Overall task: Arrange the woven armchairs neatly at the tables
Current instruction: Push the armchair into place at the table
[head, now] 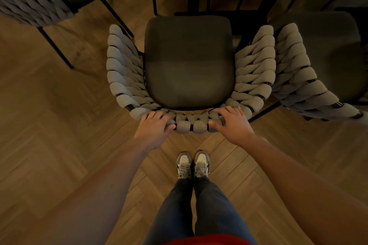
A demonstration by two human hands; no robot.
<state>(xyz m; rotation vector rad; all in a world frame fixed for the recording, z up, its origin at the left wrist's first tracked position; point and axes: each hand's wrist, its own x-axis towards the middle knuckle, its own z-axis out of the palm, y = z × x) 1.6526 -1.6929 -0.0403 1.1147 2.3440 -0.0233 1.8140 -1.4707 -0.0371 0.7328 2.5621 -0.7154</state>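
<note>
Both arms reach forward and down, left hand (154, 128) and right hand (232, 122) palm-down, fingers gently curved.

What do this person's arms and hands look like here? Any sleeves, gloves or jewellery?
Both forearms are bare up to the picture's edge, with no sleeves showing. The left hand and right hand wear no gloves, and no rings, watch or bracelets are visible.
</note>
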